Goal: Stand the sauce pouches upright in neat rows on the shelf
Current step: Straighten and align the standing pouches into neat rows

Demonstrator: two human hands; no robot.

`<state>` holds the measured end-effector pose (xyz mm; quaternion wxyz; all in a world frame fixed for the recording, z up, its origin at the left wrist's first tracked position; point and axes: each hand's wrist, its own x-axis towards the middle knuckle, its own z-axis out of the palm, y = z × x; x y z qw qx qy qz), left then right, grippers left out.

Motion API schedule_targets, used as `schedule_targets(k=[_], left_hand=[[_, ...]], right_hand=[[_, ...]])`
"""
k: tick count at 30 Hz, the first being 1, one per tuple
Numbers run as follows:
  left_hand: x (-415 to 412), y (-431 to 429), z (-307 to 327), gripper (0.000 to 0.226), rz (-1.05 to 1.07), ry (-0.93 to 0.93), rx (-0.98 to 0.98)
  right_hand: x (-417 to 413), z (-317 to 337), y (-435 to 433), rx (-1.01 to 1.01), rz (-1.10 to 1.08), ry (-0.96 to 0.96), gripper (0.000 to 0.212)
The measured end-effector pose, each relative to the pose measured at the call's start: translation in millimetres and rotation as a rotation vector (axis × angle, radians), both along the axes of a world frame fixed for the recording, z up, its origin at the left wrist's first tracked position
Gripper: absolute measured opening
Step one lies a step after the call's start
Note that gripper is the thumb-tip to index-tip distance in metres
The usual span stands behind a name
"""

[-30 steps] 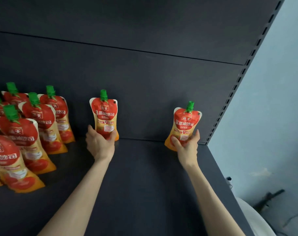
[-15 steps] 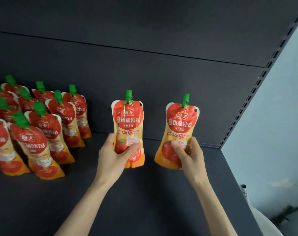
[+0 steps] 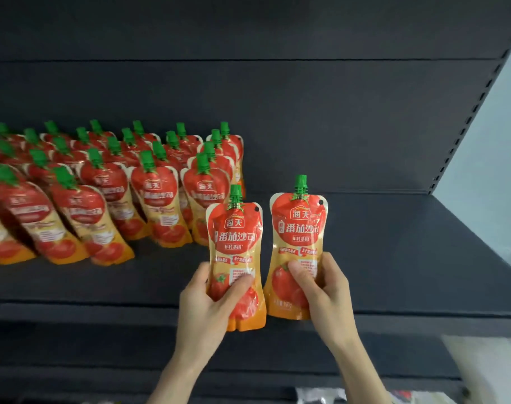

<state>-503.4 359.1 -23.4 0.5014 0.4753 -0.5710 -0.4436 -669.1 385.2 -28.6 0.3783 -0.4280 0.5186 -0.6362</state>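
One pouch [image 3: 235, 246] gripped upright in left hand [image 3: 204, 310], another pouch [image 3: 299, 228] in right hand [image 3: 330, 293], beside standing rows [image 3: 155, 193].

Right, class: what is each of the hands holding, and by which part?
Left hand: a red-and-orange plastic sauce pouch with green cap, gripped round its lower half. Right hand: a second matching pouch, gripped likewise.

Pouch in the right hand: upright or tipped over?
Upright. The pouch is held with its green cap on top and orange base below, the right hand gripping its lower half. Whether it touches the shelf: cannot tell.
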Motion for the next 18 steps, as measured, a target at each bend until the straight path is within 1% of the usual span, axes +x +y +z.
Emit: schedule_targets(k=[4,8,14,18], left_hand=[[74,20,-7,0.033,-0.023,-0.001,0.03],[118,31,-7,0.034,-0.03,0.029,0.031],[148,19,-2,0.027,-0.07,0.121,0.025],[153,-4,4,0.034,-0.149,0.172,0.022]], right_hand=[[76,-13,23,0.026,-0.031,-0.002,0.026],[121,-11,36,0.037,-0.052,0.029,0.027],[144,-2,28,0.044,-0.007,0.094,0.02],[143,3,10,0.019,-0.009,0.131,0.017]])
